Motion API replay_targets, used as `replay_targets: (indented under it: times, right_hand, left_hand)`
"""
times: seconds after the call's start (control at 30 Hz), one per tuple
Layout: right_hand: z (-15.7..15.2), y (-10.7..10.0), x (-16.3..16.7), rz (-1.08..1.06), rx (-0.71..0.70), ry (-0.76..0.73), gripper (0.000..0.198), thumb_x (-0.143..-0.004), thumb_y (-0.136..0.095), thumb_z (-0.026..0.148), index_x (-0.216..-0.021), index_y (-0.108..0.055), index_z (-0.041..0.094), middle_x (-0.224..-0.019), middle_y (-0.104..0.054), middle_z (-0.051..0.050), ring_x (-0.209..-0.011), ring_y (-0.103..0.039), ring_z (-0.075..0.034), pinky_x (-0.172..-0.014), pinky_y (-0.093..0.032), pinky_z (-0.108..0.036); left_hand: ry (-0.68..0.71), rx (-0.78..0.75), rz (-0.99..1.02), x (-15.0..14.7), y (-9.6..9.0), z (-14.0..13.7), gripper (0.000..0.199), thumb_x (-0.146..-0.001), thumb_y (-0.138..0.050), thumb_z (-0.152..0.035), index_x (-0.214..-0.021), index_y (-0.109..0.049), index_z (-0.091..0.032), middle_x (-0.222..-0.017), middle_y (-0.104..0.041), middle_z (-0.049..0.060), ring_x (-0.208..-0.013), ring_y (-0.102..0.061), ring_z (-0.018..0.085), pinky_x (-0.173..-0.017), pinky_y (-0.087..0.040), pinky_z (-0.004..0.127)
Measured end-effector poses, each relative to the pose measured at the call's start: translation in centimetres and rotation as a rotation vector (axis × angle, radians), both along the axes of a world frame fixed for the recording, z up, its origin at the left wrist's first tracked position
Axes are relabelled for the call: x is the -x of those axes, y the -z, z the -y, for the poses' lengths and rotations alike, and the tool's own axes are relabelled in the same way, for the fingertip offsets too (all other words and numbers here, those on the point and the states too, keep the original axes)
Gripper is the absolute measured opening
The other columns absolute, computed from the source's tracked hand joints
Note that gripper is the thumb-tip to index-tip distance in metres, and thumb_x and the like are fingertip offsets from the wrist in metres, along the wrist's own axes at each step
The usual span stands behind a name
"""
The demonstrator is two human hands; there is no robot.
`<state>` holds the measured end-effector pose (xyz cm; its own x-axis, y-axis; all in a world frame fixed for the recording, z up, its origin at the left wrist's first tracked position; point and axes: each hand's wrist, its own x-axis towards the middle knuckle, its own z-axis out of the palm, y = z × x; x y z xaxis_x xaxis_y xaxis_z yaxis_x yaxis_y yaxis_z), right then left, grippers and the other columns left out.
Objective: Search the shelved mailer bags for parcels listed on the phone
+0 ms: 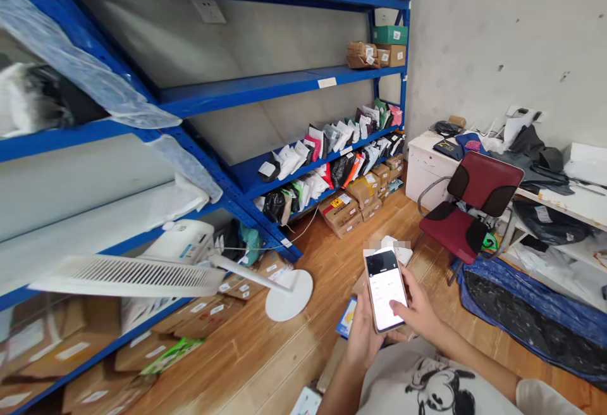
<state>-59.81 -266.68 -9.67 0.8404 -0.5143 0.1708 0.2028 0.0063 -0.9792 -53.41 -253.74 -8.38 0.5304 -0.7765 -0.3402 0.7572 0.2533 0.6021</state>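
Note:
A smartphone (382, 288) with a lit, mostly white screen is held upright in front of my body, low in the view and right of the middle. My left hand (363, 326) wraps around its left edge and back. On the other side, my right hand (412, 304) grips the right edge, its thumb resting over the lower part of the screen. The text on the display is too small to read. Below and behind the phone, partly hidden by my hands, lie a blue and yellow packet (347, 317) and some cardboard.
Blue shelving (284, 86) with labelled bagged parcels and boxes runs along the wall. A white standing fan (289, 295) is on the wooden floor to the left. To the right are a dark red chair (459, 222), a cluttered white desk (429, 155) and a blue-black sack (512, 320).

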Motion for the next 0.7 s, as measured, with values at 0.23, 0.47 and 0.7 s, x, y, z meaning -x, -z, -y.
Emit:
replay_targets:
  times: [0.23, 0.47, 0.7]
  right_hand:
    - [0.8, -0.7, -1.4, -0.11, -0.203, 0.035, 0.021, -0.078, -0.063, 0.039, -0.092, -0.065, 0.023, -0.08, -0.07, -0.001, -0.074, -0.062, -0.021, -0.066, -0.051, -0.031]
    - [0.6, -1.5, -2.3, -0.16, -0.257, 0.03, 0.028, -0.067, -0.068, 0.029, -0.094, -0.067, 0.023, -0.089, -0.075, -0.001, -0.083, -0.065, -0.023, -0.074, -0.054, -0.035]
    - [0.5, -1.4, -2.2, -0.146, -0.261, 0.024, 0.028, -0.068, -0.066, 0.03, -0.095, -0.067, 0.024, -0.089, -0.073, -0.001, -0.083, -0.065, -0.024, -0.074, -0.054, -0.035]
  left_hand:
    - [0.001, -0.016, 0.018, 0.4, -1.0, -0.2, 0.08, -0.096, -0.049, -0.057, -0.16, -0.005, -0.041, -0.156, -0.047, 0.008, -0.125, -0.058, 0.033, -0.091, -0.06, 0.05]
    - [-0.023, -0.022, 0.012, 0.5, -0.7, -0.1, 0.081, -0.094, -0.055, -0.053, -0.159, -0.008, -0.043, -0.156, -0.047, 0.006, -0.116, -0.063, 0.029, -0.082, -0.064, 0.042]
    - [-0.016, -0.049, 0.004, 0.6, -0.8, -0.2, 0.079, -0.095, -0.054, -0.053, -0.159, -0.009, -0.043, -0.155, -0.049, 0.005, -0.118, -0.063, 0.029, -0.084, -0.064, 0.042]
